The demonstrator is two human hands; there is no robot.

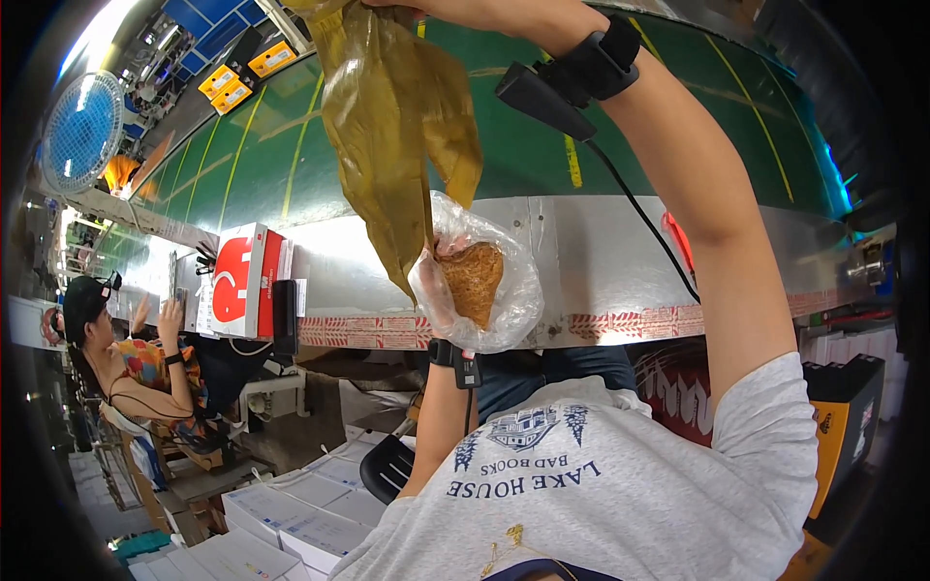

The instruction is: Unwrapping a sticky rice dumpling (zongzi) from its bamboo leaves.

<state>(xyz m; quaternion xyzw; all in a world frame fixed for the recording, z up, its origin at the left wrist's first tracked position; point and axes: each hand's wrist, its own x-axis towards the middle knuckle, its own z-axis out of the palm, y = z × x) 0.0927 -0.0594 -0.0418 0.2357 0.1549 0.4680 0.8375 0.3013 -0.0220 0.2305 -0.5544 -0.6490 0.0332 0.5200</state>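
Long olive-brown wrapping leaves [373,126] hang from my right hand [455,10], which is closed on their upper end at the top edge; its fingertips are partly cut off by the frame. Below, a brown, roughly triangular lump that looks like a sticky rice dumpling [475,281] sits in a clear plastic bag [518,310]. My left hand [433,290] is closed around the bag and dumpling from the left, seen partly through the film. The lower tip of the leaves reaches down beside the bag.
A green conveyor belt [523,155] with yellow lines runs behind a metal ledge [601,261]. At left stand a red and white box [242,281] and a seated person [145,368]. White boxes [310,504] are stacked lower left; a blue fan [82,131] is upper left.
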